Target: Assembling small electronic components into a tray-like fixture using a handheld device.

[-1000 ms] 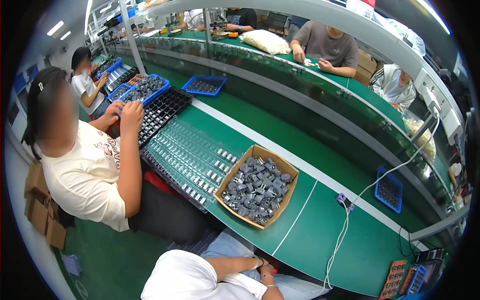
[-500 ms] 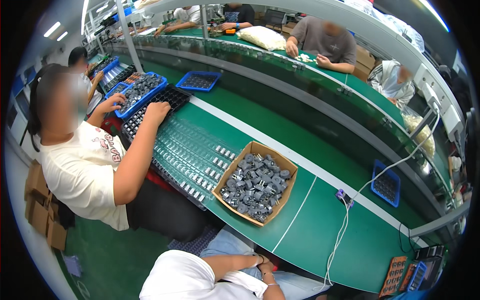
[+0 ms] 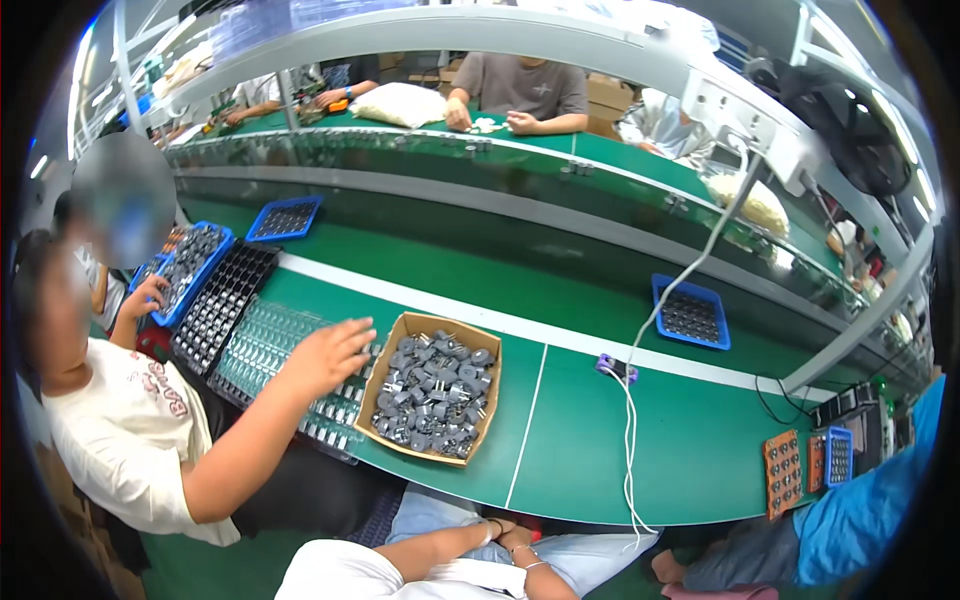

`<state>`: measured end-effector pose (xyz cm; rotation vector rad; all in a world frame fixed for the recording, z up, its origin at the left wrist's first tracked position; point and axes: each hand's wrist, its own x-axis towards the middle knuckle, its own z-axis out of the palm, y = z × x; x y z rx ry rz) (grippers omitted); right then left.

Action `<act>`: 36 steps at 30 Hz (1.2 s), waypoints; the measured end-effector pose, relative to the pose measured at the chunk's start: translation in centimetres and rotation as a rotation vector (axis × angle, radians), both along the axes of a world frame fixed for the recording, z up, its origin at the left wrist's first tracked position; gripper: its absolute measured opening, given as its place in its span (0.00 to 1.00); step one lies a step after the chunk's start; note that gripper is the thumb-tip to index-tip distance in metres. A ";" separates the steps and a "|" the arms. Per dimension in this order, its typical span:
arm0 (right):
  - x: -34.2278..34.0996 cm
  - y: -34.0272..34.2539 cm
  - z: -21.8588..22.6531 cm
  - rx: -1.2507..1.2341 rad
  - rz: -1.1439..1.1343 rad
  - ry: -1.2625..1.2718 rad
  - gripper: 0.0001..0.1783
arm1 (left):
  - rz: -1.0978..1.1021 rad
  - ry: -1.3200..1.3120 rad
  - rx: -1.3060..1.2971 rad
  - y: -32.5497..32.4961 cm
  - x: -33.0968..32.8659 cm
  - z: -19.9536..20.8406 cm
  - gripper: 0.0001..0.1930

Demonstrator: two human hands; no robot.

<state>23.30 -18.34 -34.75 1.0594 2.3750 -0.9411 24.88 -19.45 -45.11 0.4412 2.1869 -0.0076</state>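
Observation:
My left hand (image 3: 497,531) and my right hand (image 3: 524,547) rest together in my lap, below the bench's front edge. They overlap, and their fingers are too small and hidden to make out. Nearest to them on the bench stands an open cardboard box (image 3: 369,412), filled with grey plug-like parts (image 3: 430,390) with metal pins. At the box's left, a co-worker's hand (image 3: 335,355) with spread fingers hovers over a clear plastic tray (image 3: 255,345) that holds small metal-and-white pieces. The co-worker's other hand (image 3: 145,297) is by a blue bin (image 3: 222,240) of grey parts.
A black compartment tray (image 3: 255,268) lies beside the blue bin. White cables (image 3: 630,450) run across the green bench (image 3: 580,430) from a purple clip (image 3: 616,369). Blue trays (image 3: 692,312) sit farther back. Orange panels (image 3: 783,470) and a person in blue (image 3: 870,520) are at the right.
My view has turned to the right, bringing the person in blue into it. The co-worker's nearer hand has moved from the black tray toward the cardboard box. My hands stay in my lap.

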 end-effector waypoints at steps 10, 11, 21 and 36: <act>3.1 2.4 15.2 -0.414 0.104 0.320 0.15 | -0.073 -0.373 0.568 -8.8 -10.6 21.9 0.23; 3.9 3.1 17.4 -0.587 0.085 0.440 0.16 | -0.203 -0.458 0.909 -10.0 -11.0 23.1 0.20; -0.9 12.3 33.8 -0.373 0.110 1.069 0.19 | -0.522 -0.460 1.029 -7.5 -20.1 51.2 0.11; -13.7 18.6 28.1 0.699 0.062 0.923 0.27 | -0.314 0.261 1.185 9.6 -31.5 43.8 0.10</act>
